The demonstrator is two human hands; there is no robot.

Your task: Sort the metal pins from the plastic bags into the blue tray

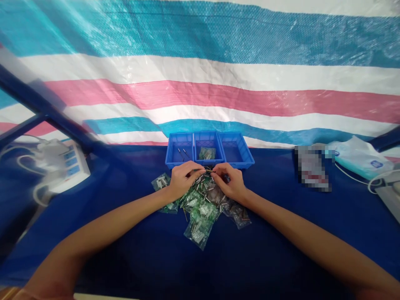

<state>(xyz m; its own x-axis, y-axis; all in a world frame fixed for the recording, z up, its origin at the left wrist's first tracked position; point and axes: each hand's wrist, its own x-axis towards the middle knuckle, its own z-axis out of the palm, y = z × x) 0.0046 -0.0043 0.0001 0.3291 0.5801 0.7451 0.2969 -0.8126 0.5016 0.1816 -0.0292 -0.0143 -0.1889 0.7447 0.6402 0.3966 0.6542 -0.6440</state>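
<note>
1. Two bare forearms come in from the near corners over the dark blue counter.
2. Several clear packets form the near edge of a heap; small pale and metallic pieces show inside. Their film looks soft and slippery, so a pinch at an edge or corner should hold better than one on the bulging middle.
3. Loose metal pieces lie among the packets, pointing every way. They look light, stiff and smooth, likely to roll or slide.
4. Just above the heap's far side, the left hand and the right hand face each other, thumbs and fingers drawn close. Between them they appear to pinch a thin piece, one hand at each end; its exact shape is too small to tell. It should be light and rigid; a fingertip grip near the ends suits it, since a smooth shaft could twist or slip.
5. Beyond the hands stand three blue trays side by side: the left tray holds a few slim rods, the middle tray a packet of small parts, and the right tray adjoins it.
6. Farthest off, striped sheeting hangs behind the counter.
</note>
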